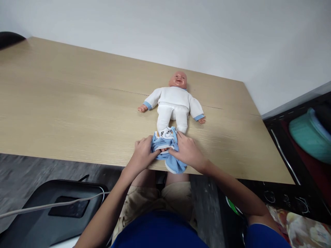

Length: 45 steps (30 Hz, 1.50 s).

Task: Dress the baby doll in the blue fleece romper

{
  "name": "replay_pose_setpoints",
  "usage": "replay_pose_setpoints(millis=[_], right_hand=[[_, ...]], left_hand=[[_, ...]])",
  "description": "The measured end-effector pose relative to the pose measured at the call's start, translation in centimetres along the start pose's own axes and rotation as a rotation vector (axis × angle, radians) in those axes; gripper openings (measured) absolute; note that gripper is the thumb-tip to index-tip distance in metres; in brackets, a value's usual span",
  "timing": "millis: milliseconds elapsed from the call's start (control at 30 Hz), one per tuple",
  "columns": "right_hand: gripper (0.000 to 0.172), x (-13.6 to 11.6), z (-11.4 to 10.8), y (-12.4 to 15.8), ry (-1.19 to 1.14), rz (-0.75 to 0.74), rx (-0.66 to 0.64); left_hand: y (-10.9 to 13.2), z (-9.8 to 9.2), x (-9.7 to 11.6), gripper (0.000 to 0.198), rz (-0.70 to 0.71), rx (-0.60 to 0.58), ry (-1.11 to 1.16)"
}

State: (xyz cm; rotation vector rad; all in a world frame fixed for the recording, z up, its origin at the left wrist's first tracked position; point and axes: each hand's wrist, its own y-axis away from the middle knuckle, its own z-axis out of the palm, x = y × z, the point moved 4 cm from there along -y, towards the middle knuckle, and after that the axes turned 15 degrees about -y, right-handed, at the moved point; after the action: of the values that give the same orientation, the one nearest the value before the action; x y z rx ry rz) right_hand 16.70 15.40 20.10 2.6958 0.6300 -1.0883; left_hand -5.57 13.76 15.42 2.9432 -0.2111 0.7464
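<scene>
I see the left hand [143, 151] and right hand [188, 151], each grip pinching a fuzzy blue-and-white garment [165, 142] at six o'clock on the white-clothed, pink-headed doll [173, 98].

- The bald, pink-headed baby doll in white cloth with blue cuffs [173, 96] lay face-up, head toward 12 o'clock, hands at 8 and 4.
- The blue, white-trimmed fuzzy garment with cartoon eyes [168, 142] sat bunched at its 6 o'clock end.
</scene>
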Motion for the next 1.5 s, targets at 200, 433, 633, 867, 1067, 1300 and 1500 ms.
replay_pose_setpoints(millis=[200,433,633,867,1067,1300,1500], right_hand=[[0.038,0.5,0.6,0.2,-0.088,-0.024,-0.045],[0.046,1.5,0.5,0.0,-0.350,-0.018,0.040],[0.027,2.2,-1.3,-1.9,-0.408,-0.042,0.101],[0.047,3.3,-4.6,-4.3,-0.516,-0.166,-0.114],[0.056,8.5,-4.9,-3.8,-0.883,-0.002,-0.051],[0.079,9.3,-4.6,-3.8,-1.005,0.108,-0.144],[0.076,9.5,-4.5,-3.7,-0.970,0.132,-0.162]], left_hand=[[0.5,1.3,-0.1,0.045,0.087,0.101,0.269],[0.7,1.7,0.1,0.036,0.013,0.242,0.486],[-2.0,0.0,0.0,0.027,0.076,0.289,0.532],[-4.9,-3.0,-0.9,0.050,0.177,0.000,0.607],[-5.2,-5.2,-1.8,0.055,0.291,-0.078,0.492],[-8.0,-8.8,2.6,0.068,0.420,-0.003,0.201],[-13.4,-8.8,8.4,0.045,0.549,-0.321,-0.139]])
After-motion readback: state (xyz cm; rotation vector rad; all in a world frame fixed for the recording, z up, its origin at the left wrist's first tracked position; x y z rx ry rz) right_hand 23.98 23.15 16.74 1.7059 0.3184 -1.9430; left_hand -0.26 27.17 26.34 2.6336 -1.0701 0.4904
